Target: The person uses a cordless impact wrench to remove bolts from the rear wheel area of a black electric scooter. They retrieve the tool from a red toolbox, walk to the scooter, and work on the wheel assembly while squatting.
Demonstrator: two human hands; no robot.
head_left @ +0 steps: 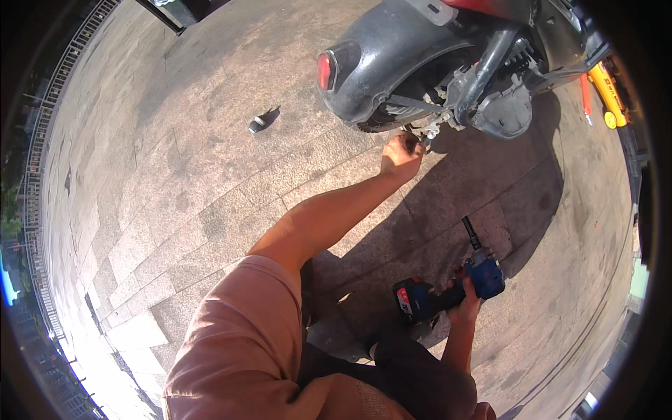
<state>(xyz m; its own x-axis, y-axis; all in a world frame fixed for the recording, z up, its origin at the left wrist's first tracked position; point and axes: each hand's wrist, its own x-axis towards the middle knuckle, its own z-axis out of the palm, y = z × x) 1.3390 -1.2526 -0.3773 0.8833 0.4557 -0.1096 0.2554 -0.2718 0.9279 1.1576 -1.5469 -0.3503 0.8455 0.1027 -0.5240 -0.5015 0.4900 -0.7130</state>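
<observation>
At twelve o'clock I see the scooter's mudguard in glossy dark plastic above dull grey metal brackets. The drill at five o'clock looks like matt blue plastic, and the paving is rough stone.

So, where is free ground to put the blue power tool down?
Bare paving lies left of the left hand, around the small dark object. Also right of the right hand holding the blue power tool. Under the scooter is crowded.

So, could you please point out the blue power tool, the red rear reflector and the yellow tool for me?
Blue power tool (pixel 483 274), head view, on its blue body.
Red rear reflector (pixel 325 71), head view, on its red face.
Yellow tool (pixel 607 94), head view, mid-shaft.
</observation>
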